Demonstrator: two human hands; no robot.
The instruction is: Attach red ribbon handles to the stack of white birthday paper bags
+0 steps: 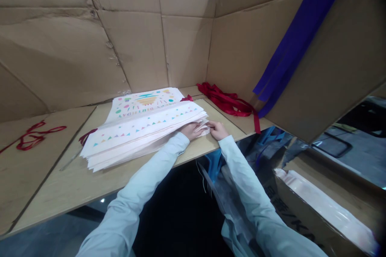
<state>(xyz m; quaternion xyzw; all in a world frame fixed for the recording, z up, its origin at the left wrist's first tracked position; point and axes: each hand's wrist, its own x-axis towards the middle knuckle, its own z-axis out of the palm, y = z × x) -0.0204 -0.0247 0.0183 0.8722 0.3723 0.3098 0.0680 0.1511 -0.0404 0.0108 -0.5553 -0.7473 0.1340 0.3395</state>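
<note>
Pinching printed paper bags in the left hand
Light, floppy stack, best held by its edge; right hand curled narrow alongside, grip unclear.

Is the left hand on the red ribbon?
No, the left hand is at the edge of the stack of birthday paper bags.

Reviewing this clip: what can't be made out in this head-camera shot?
- Head view: the lower sheets of the stack of printed birthday bags are hidden by the top ones, so their number cannot be told.
- Head view: the fingers of the left hand are partly hidden at the stack's edge, so any grip is unclear.
- Head view: the box at lower right is cut off by the frame, its lettering unreadable.
</note>
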